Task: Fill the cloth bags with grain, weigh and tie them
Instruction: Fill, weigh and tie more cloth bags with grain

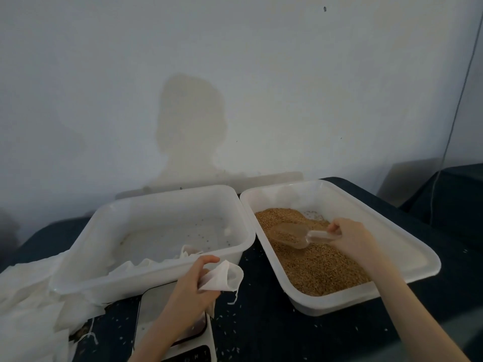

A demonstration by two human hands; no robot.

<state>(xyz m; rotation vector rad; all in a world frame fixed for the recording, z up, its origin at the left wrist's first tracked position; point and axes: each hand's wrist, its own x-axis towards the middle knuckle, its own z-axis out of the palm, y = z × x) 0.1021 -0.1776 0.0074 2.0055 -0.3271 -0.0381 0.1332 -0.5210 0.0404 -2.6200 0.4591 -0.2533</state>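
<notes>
1. Brown grain (317, 267) fills the tub (407, 253) under the right hand (351, 237), which grips a clear scoop (292, 235) by its handle; the bowl lies in the grain.
2. Left hand (192, 282) pinches a white cloth bag (224, 278), mouth open, above the scale (156, 307).
3. Left forearm covers part of the scale; its display is cut off.
4. More cloth bags (28, 296) lie left of the left hand, partly behind the second tub (156, 267).

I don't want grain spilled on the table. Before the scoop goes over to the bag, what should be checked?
1. Scoop loaded with grain: ok.
2. Right hand grips the scoop handle: ok.
3. Cloth bag mouth open: ok.
4. Left hand holds the bag: ok.
5. Bag over the scale: not ok, it is held off to its right.
6. Scale reading: cannot tell.
</notes>
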